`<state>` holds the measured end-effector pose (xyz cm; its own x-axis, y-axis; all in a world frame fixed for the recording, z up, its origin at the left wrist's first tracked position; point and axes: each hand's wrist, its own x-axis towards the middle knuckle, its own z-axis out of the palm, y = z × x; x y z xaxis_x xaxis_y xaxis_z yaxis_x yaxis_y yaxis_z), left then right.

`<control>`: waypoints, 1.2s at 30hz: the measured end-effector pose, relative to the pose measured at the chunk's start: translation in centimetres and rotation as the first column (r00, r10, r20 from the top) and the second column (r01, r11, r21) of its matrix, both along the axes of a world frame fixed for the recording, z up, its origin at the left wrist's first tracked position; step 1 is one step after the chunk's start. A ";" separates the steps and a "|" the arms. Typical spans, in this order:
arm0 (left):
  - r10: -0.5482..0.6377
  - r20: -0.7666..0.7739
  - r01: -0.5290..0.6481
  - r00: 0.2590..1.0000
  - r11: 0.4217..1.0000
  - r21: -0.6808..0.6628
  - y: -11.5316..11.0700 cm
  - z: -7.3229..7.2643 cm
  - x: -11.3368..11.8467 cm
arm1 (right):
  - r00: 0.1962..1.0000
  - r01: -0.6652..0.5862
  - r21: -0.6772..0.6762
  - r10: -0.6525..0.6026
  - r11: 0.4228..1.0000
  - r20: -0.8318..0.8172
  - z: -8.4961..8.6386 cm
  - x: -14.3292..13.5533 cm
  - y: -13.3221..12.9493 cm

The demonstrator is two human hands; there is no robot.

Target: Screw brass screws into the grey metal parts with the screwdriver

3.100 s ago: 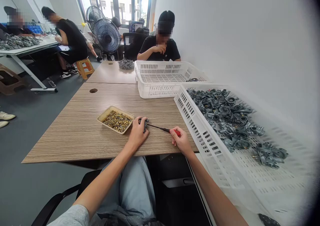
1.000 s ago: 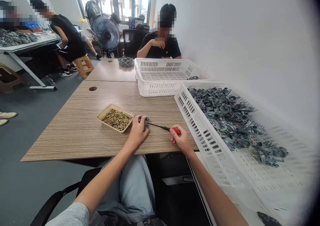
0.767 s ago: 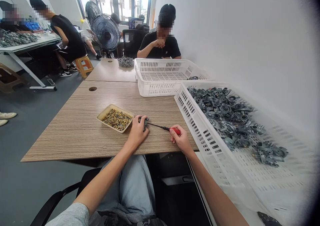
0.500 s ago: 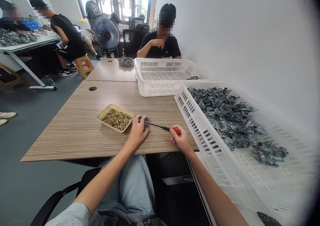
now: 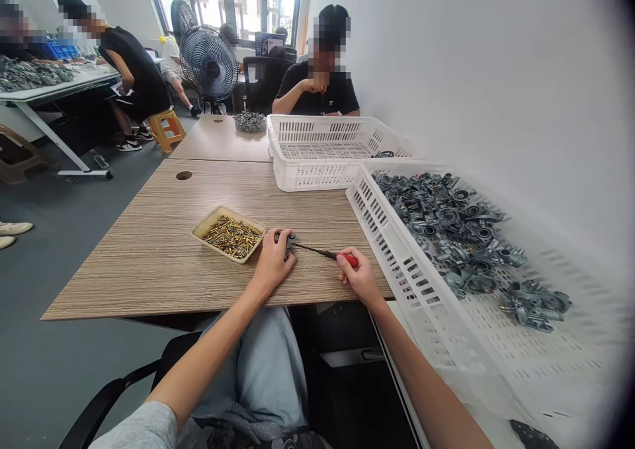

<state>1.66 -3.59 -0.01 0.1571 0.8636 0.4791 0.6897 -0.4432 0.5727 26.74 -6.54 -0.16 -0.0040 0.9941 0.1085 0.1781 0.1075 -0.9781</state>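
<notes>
One screwdriver [image 5: 328, 254], one metal part [image 5: 289, 245]

We hold the metal part in our left hand [image 5: 272, 262], fingers curled round it, on the desk [image 5: 149, 250] just right of a tub [image 5: 206, 227] of brass pieces [image 5: 232, 237]. Our right hand [image 5: 361, 278] grips the screwdriver's red handle [image 5: 352, 261]; shaft slants toward the metal part, tip too small for us to make out. Right of us: a white crate [image 5: 391, 247], partly filled with grey pieces [image 5: 449, 217]. Beyond it, a second crate [image 5: 284, 172]. Across the desk, a person [image 5: 342, 95] in black.
</notes>
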 end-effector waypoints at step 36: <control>0.000 -0.004 0.000 1.000 1.000 -0.007 0.0 -0.1 0.0 | 0.999 0.007 0.012 -0.007 1.000 0.036 0.2 -0.1 -0.1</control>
<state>1.67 -3.54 -0.08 0.1588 0.8668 0.4727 0.6917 -0.4393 0.5732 26.63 -6.66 0.03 -0.0015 0.9928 0.1199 0.2144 0.1174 -0.9697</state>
